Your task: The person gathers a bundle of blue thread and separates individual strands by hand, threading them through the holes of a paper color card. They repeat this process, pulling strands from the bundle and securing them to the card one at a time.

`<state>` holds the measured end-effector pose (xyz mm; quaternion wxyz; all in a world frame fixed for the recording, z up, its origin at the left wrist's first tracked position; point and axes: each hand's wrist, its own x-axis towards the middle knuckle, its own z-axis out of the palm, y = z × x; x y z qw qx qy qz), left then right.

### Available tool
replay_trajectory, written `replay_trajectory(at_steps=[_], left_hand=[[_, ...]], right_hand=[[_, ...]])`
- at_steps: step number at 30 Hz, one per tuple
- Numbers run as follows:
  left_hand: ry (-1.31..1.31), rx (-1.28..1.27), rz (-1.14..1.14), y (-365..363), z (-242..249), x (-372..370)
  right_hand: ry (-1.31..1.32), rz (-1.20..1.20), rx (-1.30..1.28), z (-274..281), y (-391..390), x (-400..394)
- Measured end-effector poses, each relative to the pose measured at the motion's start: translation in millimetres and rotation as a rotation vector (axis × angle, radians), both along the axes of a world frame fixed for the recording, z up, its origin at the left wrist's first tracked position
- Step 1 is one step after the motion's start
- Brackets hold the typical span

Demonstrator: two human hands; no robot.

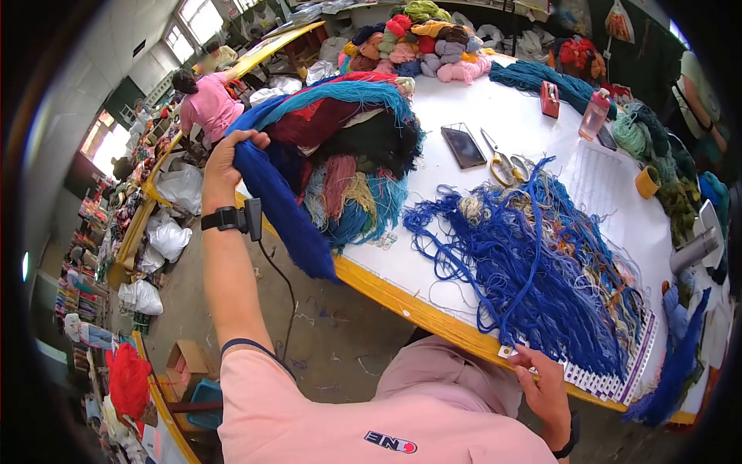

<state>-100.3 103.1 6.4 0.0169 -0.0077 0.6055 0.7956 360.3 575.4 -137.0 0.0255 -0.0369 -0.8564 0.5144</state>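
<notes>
My left hand [233,155] is raised at the left edge of the table, its fingers closed around the top of a royal-blue yarn hank [282,209]. The hank hangs down past the table edge, beside a big heap of mixed yarn [363,139] in turquoise, red, black and tan. At the front edge, my right hand [545,387] has its fingertips pinched at the near end of a white thread card [595,379] with a row of tabs. Long blue threads [510,271] spread from the card across the table, with pale and orange threads beside them.
On the white table lie a phone [463,145], scissors [506,166] and a printed sheet [599,185]. A pink bottle [594,114], a red box [549,99] and a tape roll [648,182] stand farther right. Coloured yarn balls [417,48] are piled behind. A co-worker [209,104] is at left.
</notes>
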Motion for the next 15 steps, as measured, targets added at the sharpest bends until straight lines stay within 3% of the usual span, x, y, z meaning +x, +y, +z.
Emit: replay_trajectory(at_steps=[4,5,7,10,11,13,15], left_hand=[[0.252,0.364,-0.276,-3.5,13.0,16.4],[0.370,0.412,-0.470,-2.0,11.1,27.0],[0.540,0.320,-0.583,52.2,17.1,87.8],[0.196,0.560,-0.625,52.3,-13.9,46.1],[0.237,0.535,-0.507,67.3,-13.7,49.3],[0.139,0.717,-0.571,55.3,-18.6,16.8],[0.418,0.400,-0.367,78.4,13.9,57.1]], right_hand=[[0.054,0.034,0.019,-4.1,-5.0,-5.1],[0.069,0.025,0.031,-4.2,-6.0,-4.6],[0.082,0.032,0.050,-4.4,-11.3,-4.5],[0.066,0.049,-0.001,-16.0,-16.3,-3.0],[0.072,0.061,0.004,-15.9,-17.7,0.2],[0.067,0.076,0.025,-7.3,-20.6,1.1],[0.050,0.075,0.032,-3.3,-19.1,8.8]])
